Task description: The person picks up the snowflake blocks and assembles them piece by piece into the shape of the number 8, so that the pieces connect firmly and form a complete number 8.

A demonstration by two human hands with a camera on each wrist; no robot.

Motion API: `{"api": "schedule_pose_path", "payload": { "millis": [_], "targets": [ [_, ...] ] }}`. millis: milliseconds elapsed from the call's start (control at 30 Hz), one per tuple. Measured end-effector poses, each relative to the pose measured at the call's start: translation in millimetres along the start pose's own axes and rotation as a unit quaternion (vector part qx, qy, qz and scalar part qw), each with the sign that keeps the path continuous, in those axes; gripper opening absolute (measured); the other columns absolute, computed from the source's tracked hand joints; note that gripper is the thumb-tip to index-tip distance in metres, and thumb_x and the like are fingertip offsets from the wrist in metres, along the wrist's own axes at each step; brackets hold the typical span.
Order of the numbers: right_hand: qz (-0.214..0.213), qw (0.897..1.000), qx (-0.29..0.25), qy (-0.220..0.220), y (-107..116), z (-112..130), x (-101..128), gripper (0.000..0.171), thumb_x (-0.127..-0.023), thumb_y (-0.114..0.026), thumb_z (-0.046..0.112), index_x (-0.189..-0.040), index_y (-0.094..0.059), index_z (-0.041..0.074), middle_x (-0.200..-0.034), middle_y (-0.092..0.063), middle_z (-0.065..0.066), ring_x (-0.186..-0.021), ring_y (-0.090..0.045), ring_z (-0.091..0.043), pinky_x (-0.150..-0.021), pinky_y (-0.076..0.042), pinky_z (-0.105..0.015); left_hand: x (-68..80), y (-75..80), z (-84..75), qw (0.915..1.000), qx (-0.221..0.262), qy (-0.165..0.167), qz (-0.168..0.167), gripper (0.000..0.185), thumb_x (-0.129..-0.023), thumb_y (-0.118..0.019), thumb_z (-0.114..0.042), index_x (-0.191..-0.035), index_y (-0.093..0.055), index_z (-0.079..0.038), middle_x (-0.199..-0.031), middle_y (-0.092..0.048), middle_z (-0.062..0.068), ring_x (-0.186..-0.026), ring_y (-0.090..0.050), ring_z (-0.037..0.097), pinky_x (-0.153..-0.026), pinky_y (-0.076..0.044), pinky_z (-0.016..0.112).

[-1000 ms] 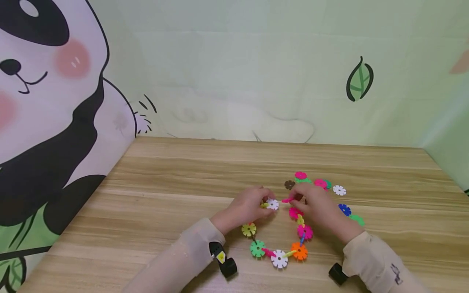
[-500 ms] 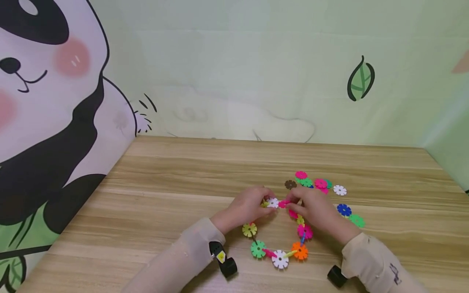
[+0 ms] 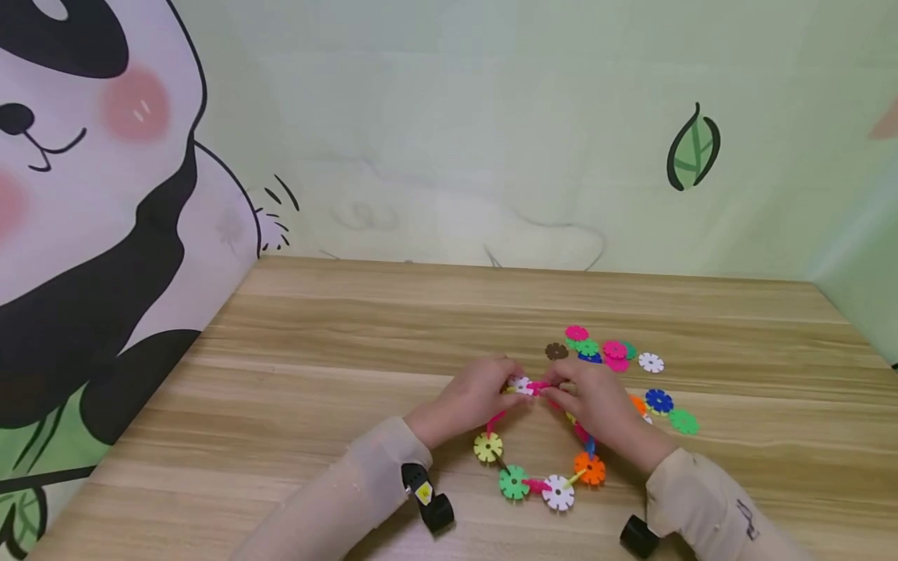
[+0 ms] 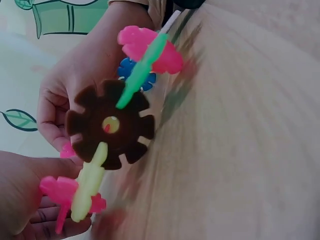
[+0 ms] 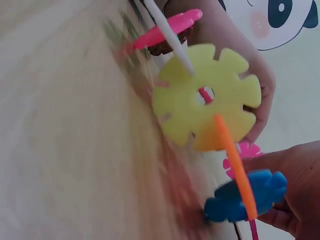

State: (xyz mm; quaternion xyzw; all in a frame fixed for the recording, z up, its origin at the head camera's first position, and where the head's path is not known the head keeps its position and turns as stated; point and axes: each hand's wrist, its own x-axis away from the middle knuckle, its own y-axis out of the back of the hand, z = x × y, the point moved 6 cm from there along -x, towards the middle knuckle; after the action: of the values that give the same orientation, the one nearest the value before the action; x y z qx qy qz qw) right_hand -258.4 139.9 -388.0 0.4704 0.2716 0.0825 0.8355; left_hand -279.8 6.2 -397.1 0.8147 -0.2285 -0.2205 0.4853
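A chain of coloured snowflake discs (image 3: 558, 492) curves into a ring on the wooden table (image 3: 316, 351). My left hand (image 3: 507, 382) pinches the end with the white disc (image 3: 521, 383). My right hand (image 3: 561, 383) pinches the other end, a pink disc (image 3: 540, 386), right against it. The ring's yellow (image 3: 487, 446), green (image 3: 514, 481) and orange (image 3: 590, 468) discs hang below the hands. The left wrist view shows a brown disc (image 4: 110, 131) with green and pink pieces slotted in. Close up in the right wrist view are a yellow disc (image 5: 207, 102) and a blue disc (image 5: 245, 197).
Loose discs lie behind and right of the hands: brown (image 3: 556, 351), pink (image 3: 577, 333), white (image 3: 650, 362), blue (image 3: 659, 400), green (image 3: 684, 421). Printed fabric walls with a panda (image 3: 84, 195) enclose the table on the left, back and right.
The two chain ends have come together between my hands. The lower part of the ring has shifted right and slightly toward me.
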Motion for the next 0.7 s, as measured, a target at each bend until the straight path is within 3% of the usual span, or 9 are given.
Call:
{"api": "schedule_pose_path", "payload": {
  "millis": [200, 400, 533, 700],
  "targets": [
    [0.031, 0.998, -0.028, -0.036, 0.1, -6.6, -4.0, 0.013, -0.084, -0.073, 0.013, -0.096, -0.069, 0.009, -0.094, -0.072, -0.005, -0.091, -0.068, -0.024, -0.082, -0.056, -0.042, -0.1, 0.4, 5.3, 0.9997, 0.004, 0.023, -0.003, 0.028, -0.086, -0.072, -0.031, -0.100, -0.067, -0.007, -0.086, -0.066, 0.001, -0.070, -0.053, 0.007, -0.064, -0.045, 0.018],
    [0.094, 0.991, -0.025, -0.092, 7.0, -14.1, -3.6, 0.028, -0.085, -0.073, 0.022, -0.107, -0.067, 0.005, -0.104, -0.070, -0.010, -0.099, -0.064, -0.029, -0.088, -0.052, -0.046, 0.7, 0.3, 13.4, 0.9978, -0.033, 0.056, -0.009, 0.032, -0.085, -0.073, -0.035, -0.101, -0.066, -0.009, -0.089, -0.064, 0.000, -0.073, -0.055, 0.010, -0.066, -0.047, 0.022],
    [0.127, 0.985, -0.009, -0.115, 6.9, -15.6, -1.9, 0.032, -0.084, -0.074, 0.026, -0.109, -0.066, 0.006, -0.101, -0.070, -0.007, -0.094, -0.064, -0.025, -0.085, -0.054, -0.044, 0.3, -0.6, 13.0, 0.9974, -0.055, 0.046, -0.007, 0.033, -0.085, -0.073, -0.035, -0.107, -0.067, -0.011, -0.097, -0.064, 0.001, -0.083, -0.059, 0.013, -0.074, -0.051, 0.025],
    [0.122, 0.986, 0.035, -0.112, 2.5, -14.7, -2.2, 0.032, -0.083, -0.074, 0.025, -0.106, -0.067, 0.004, -0.092, -0.069, -0.005, -0.081, -0.061, -0.018, -0.077, -0.054, -0.039, -0.8, -1.3, 8.6, 0.9980, -0.060, 0.019, 0.007, 0.034, -0.088, -0.069, -0.035, -0.116, -0.066, -0.017, -0.109, -0.063, 0.000, -0.097, -0.061, 0.015, -0.084, -0.052, 0.029]
  ]
}}
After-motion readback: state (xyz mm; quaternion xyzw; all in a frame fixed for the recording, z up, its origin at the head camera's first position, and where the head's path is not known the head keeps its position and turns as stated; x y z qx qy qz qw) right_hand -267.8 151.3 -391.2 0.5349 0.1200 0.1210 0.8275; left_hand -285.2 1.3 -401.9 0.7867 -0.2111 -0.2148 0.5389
